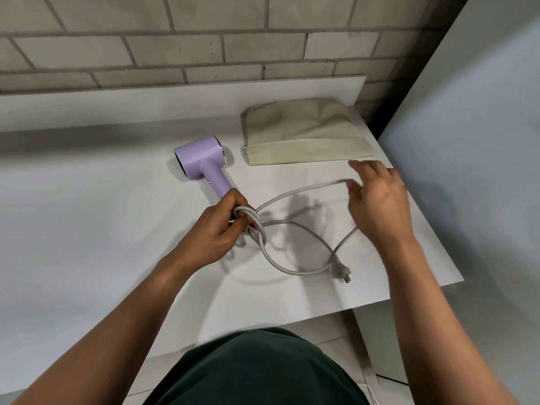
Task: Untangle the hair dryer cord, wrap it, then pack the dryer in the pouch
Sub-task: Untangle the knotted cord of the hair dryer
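A lilac hair dryer (201,159) lies on the white table (87,200), barrel to the left, handle pointing toward me. My left hand (217,229) is closed around the handle's end, with a few loops of the grey cord (292,226) under its fingers. From there the cord runs in a loose loop across the table to the plug (342,270). One strand rises to my right hand (377,197), which is blurred, its fingers spread, the strand at the fingertips. A beige cloth pouch (304,133) lies flat behind the right hand.
A brick wall (175,39) runs along the table's far edge. A grey panel (482,141) stands at the right, close to the pouch and my right hand. The table's right edge ends near the plug. Tiled floor shows below.
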Available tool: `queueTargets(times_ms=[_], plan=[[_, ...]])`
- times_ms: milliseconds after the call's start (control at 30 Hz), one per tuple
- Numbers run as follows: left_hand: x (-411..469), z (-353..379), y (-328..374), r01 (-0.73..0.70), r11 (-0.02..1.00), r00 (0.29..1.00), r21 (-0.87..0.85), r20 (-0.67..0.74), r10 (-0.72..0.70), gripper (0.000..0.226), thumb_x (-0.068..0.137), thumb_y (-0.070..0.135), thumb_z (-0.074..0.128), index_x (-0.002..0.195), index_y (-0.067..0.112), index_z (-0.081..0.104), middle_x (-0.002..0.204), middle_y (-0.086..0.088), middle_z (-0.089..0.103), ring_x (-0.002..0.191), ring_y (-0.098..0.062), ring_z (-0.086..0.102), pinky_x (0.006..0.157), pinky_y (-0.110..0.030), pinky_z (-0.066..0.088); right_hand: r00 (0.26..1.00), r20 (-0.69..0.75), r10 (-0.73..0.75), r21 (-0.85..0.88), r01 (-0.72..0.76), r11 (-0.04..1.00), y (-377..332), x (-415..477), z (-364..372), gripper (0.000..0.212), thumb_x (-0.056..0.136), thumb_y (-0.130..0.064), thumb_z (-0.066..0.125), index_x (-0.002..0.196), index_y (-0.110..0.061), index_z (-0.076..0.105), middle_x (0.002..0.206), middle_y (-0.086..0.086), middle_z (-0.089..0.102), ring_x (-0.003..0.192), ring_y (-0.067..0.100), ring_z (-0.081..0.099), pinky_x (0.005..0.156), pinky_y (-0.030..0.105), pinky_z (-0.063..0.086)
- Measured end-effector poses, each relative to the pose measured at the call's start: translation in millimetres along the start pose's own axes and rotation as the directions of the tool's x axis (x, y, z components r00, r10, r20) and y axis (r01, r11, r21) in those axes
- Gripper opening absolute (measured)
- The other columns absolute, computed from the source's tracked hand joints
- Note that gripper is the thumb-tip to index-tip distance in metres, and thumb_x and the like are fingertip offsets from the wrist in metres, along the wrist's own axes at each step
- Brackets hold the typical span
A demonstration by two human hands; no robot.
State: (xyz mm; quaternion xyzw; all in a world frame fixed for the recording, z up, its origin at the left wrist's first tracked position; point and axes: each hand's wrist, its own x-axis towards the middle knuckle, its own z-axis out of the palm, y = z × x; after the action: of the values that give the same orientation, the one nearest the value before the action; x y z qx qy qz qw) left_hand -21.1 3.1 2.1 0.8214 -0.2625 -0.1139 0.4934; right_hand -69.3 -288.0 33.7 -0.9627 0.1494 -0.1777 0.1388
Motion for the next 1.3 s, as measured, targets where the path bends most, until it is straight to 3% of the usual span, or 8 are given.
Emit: queueTargets(times_ms=[233,333,533,700,967,1100,1200,1300], plan=[[0,4,1,-0.045,0.999,0.999,-0.022,0.011,0.045,0.001,0.102,0.014,0.05,0.101,0.012,0.05,0.098,0.002,0.076,0.09,-0.032,0.071,0.083,-0.056,0.055,0.768,0.375,-0.52,0.167,0.495,0.852,-65,-22,18,0.046,0.1,-0.023,0.06,0.146,-0.027,0.055,0.139,-0.004,0.063,0.133,0.021,0.054,0.121,0.058,0.028],[-4,2,2,-0.039,0.999,0.998,-0.017,0.038,0.04,0.008,0.104,0.011,0.056,0.102,0.015,0.05,0.1,0.006,0.076,0.094,-0.025,0.072,0.086,-0.055,0.054,0.749,0.398,-0.53,0.255,0.464,0.848,-72,-22,23,0.025,0.105,-0.034,0.053,0.124,-0.03,0.068,0.109,-0.008,0.068,0.104,0.023,0.066,0.095,0.046,0.051],[-10,2,1,-0.043,0.999,0.998,-0.008,0.05,0.043,0.051,0.102,0.007,0.059,0.091,0.053,0.04,0.114,0.011,0.073,0.109,-0.018,0.071,0.094,-0.046,0.056,0.877,0.039,-0.479,0.385,0.429,0.817,-78,-13,-1,0.024,0.107,-0.034,0.053,0.113,-0.02,0.071,0.099,-0.007,0.065,0.089,0.02,0.064,0.079,0.04,0.054],[-9,1,0,-0.078,0.996,0.997,-0.04,0.025,0.079,0.047,0.096,-0.001,0.065,0.098,0.038,0.041,0.116,0.002,0.072,0.113,-0.02,0.071,0.097,-0.046,0.056,0.905,-0.294,-0.308,0.43,0.413,0.803,-77,-1,-24,0.016,0.104,-0.018,0.062,0.109,-0.006,0.073,0.095,0.002,0.07,0.083,0.006,0.056,0.082,0.012,0.041],[-4,8,0,-0.104,0.995,0.993,0.01,-0.057,0.104,0.044,0.096,-0.01,0.057,0.088,0.028,0.036,0.101,0.015,0.073,0.1,-0.012,0.075,0.083,-0.043,0.059,0.953,-0.255,-0.164,0.486,0.273,0.83,-59,4,-43,0.021,0.106,-0.026,0.059,0.111,-0.011,0.073,0.096,-0.01,0.065,0.086,0.005,0.058,0.08,0.02,0.043],[-2,7,0,-0.112,0.992,0.993,0.05,-0.043,0.114,0.053,0.097,-0.007,0.06,0.087,0.039,0.035,0.097,0.012,0.075,0.098,-0.006,0.075,0.081,-0.037,0.059,0.997,0.035,-0.065,0.009,0.065,0.998,-29,7,-29,0.027,0.102,-0.019,0.056,0.125,-0.013,0.069,0.125,0.009,0.066,0.109,0.037,0.055,0.091,0.044,0.049],[-1,10,-1,-0.157,0.981,0.987,0.115,-0.006,0.158,0.057,0.098,0.0,0.063,0.086,0.046,0.034,0.092,0.021,0.073,0.097,-0.004,0.074,0.074,-0.031,0.056,0.961,0.091,-0.263,-0.005,0.264,0.964,-47,-6,-19,0.059,0.094,-0.016,0.067,0.15,-0.015,0.051,0.157,0.01,0.046,0.135,0.041,0.043,0.105,0.055,0.046],[2,10,-2,-0.185,0.97,0.982,0.16,0.002,0.187,0.051,0.096,-0.001,0.061,0.087,0.039,0.032,0.09,0.023,0.067,0.084,-0.018,0.072,0.07,-0.036,0.054,0.795,0.183,-0.579,0.041,0.582,0.812,-76,-20,-2,0.062,0.09,-0.02,0.072,0.148,-0.025,0.053,0.157,0.001,0.048,0.142,0.03,0.045,0.111,0.056,0.037]])
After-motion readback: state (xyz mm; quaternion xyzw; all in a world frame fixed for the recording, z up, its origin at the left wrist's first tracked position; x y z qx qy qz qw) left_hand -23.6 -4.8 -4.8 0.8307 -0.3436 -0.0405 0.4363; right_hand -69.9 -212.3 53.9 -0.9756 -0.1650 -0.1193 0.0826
